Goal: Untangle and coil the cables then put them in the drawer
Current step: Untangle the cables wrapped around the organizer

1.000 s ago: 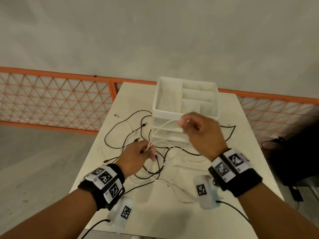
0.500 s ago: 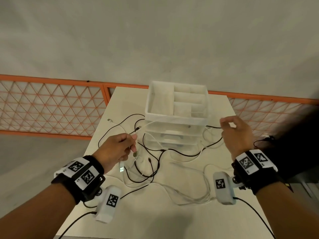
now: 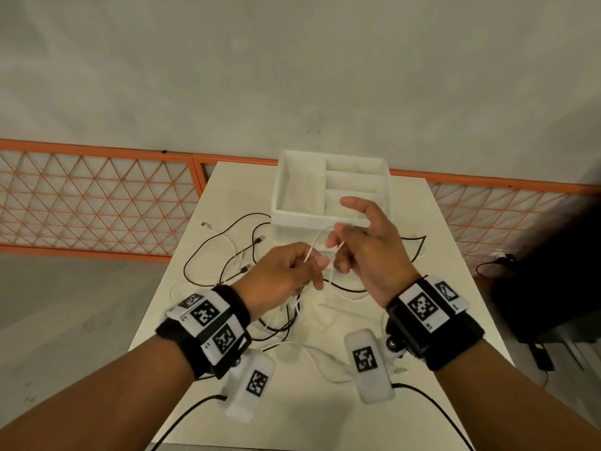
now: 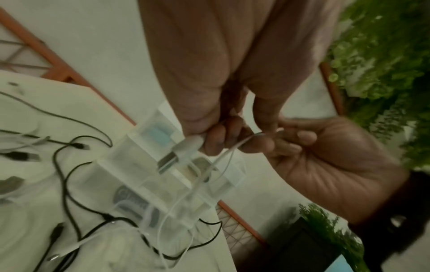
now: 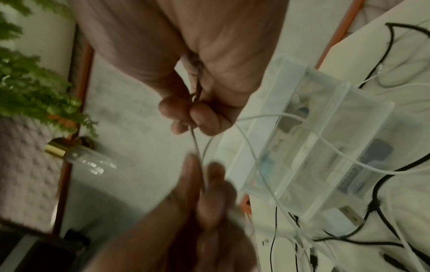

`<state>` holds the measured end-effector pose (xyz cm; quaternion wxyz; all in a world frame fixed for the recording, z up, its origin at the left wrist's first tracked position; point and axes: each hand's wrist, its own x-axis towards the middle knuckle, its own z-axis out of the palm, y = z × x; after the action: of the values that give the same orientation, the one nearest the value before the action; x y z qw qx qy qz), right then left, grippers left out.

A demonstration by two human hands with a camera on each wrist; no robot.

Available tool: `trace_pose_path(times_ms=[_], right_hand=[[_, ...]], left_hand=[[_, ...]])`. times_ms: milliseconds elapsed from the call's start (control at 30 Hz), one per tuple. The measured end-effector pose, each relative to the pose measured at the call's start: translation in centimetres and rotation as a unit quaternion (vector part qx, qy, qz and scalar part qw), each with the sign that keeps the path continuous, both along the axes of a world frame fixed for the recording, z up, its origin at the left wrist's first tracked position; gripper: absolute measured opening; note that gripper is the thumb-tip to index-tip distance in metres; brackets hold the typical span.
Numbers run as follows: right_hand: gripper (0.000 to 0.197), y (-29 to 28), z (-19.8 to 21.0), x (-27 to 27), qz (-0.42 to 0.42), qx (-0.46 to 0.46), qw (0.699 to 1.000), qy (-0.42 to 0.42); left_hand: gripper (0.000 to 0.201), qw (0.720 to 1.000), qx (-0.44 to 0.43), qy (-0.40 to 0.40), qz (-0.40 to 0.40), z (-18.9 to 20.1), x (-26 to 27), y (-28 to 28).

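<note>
White cable [image 3: 313, 252] runs between both hands, which are held close together above the middle of the table [image 3: 292, 415]. The left hand [image 3: 279, 278] has its fingers curled round the strand, and the left-wrist view shows a white plug [image 4: 186, 146] sticking out of its grip. The right hand [image 3: 367, 255] pinches the same strand between curled lower fingers while its forefinger and thumb stick up loosely. Black bands with printed square markers wrap both wrists, and a white camera pod hangs under each.

Below the hands, the pale, matt tabletop carries a loose tangle of black cables [image 3: 208, 252] and more white ones, looping from the near middle out to the left edge and behind the right hand; several plug ends lie among them. Just beyond the hands stands a translucent plastic drawer unit [image 3: 331, 190], its top an open tray split into compartments; the wrist views show small items, too blurred to name, in the drawers beneath.

Past the far table edge, an orange lattice rail [image 3: 97, 196] runs across the room at floor level, against a plain pale wall [image 3: 292, 76]. Grey floor lies to the left. At the right, a dark object [image 3: 553, 288] sits on the floor with a black lead trailing from it. Green foliage [image 4: 384, 55] fills a corner of each wrist view.
</note>
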<state>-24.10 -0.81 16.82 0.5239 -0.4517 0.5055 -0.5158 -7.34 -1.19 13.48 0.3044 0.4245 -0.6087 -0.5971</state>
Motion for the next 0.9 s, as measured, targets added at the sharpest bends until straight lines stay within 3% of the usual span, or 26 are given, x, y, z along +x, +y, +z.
trace_pose_path(times_ms=[167, 267, 400, 500, 600, 667, 800, 900], right_hand=[[0.026, -1.8, -0.5, -4.4, -0.208, 0.055, 0.969, -0.120], [0.022, -2.5, -1.9, -7.0, -0.270, 0.102, 0.955, -0.066], [0.020, -2.4, -3.2, -8.1, -0.285, 0.106, 0.953, 0.012], [0.019, -2.9, -2.5, -8.7, -0.305, 0.058, 0.950, 0.031], [0.021, -3.9, -2.1, -9.7, -0.315, 0.002, 0.945, 0.089], [0.024, -4.4, -1.7, -10.1, -0.314, -0.040, 0.937, 0.151], [0.044, -5.3, 0.2, -10.5, -0.266, -0.118, 0.929, 0.227], [0.043, -5.8, -0.5, -10.9, -0.199, -0.076, 0.941, 0.263]], left_hand=[[0.024, 0.999, 0.028, -0.023, -0.001, -1.2, 2.6, -0.2], [0.024, 0.998, 0.058, 0.020, 0.034, -1.5, 3.9, -0.2], [0.024, 0.996, 0.079, 0.015, 0.042, -1.9, 5.1, -0.5], [0.035, 0.994, 0.072, -0.081, -0.003, -2.7, 6.1, -0.4], [0.045, 0.981, 0.071, -0.183, 0.000, -3.6, 7.2, 0.0], [0.047, 0.975, 0.073, -0.209, 0.013, -4.1, 7.8, 0.3], [0.045, 0.981, 0.059, -0.175, 0.058, -3.9, 7.5, 0.7], [0.040, 0.986, 0.063, -0.102, 0.112, -3.5, 6.6, 0.3]])
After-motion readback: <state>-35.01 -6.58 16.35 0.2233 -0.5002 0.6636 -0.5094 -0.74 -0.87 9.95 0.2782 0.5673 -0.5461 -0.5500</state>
